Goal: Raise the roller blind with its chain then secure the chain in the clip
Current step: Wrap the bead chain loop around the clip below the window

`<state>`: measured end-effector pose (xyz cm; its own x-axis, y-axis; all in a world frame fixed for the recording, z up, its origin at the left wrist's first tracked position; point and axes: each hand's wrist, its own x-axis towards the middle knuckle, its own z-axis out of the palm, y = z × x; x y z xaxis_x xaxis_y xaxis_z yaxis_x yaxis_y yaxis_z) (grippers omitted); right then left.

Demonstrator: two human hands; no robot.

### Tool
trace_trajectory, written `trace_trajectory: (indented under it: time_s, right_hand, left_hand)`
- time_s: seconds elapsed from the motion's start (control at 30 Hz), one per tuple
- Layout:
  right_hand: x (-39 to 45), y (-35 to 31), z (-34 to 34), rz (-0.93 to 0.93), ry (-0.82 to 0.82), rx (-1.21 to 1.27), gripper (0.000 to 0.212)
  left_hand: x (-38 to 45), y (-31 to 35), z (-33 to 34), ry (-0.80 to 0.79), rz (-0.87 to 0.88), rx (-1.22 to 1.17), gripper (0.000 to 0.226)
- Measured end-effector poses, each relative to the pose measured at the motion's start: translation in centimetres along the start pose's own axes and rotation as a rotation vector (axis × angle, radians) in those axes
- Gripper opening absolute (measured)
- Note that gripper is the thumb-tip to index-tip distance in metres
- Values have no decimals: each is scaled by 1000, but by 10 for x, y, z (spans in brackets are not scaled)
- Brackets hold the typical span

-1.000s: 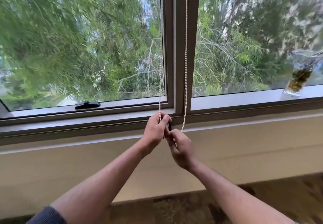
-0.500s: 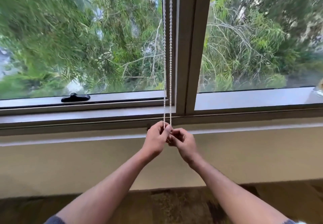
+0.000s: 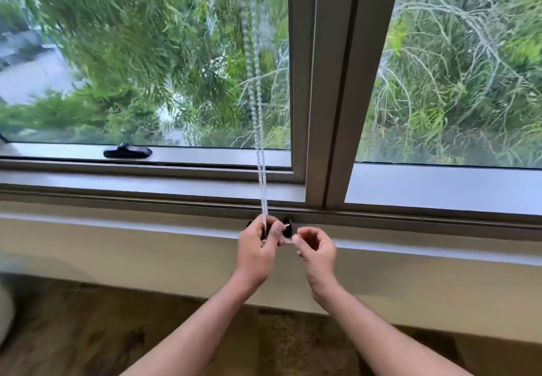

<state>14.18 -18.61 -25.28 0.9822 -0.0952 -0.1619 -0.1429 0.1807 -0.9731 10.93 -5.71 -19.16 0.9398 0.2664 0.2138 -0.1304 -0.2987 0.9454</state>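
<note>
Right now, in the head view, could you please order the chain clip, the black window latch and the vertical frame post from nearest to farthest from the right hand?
1. Chain clip: dark, on the wall under the sill, just up and left of the right hand.
2. Vertical frame post: rises above the hand, slightly right.
3. Black window latch: far left on the lower frame.
</note>
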Motion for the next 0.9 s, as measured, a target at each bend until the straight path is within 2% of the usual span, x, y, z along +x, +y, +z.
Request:
trace_trajectory:
  time_s: [0.1,0.17,0.3,0.43,0.53,0.67,0.8,0.9]
  right_hand:
    - [4,8,4,-168,-53,-386,23]
    - [7,12,9,-205,-57,-547,30]
    - [16,17,17,-153,-3,-733,48]
    - [26,17,26,-60,32,-870,56]
    - [28,19,31,-11,40,-898,58]
    - [28,14,34,24,67,-847,51]
    - [15,7,29,-112,31,-718,22]
    - [-1,1,22,-143,-24,-668,20]
  left_hand:
    - [4,-6,-11,55,-58,-100,16]
    - [7,-8,-13,90,-91,-137,16]
    - [8,-5,-14,77,-116,-181,16]
    - [8,-5,-17,21,-137,-246,18]
    - [9,-8,-25,-3,-174,-338,16]
    - [13,-15,-40,44,-181,-398,13]
    - [13,-18,-45,34,-100,-350,14]
    - [14,-21,-40,21,-108,-345,9]
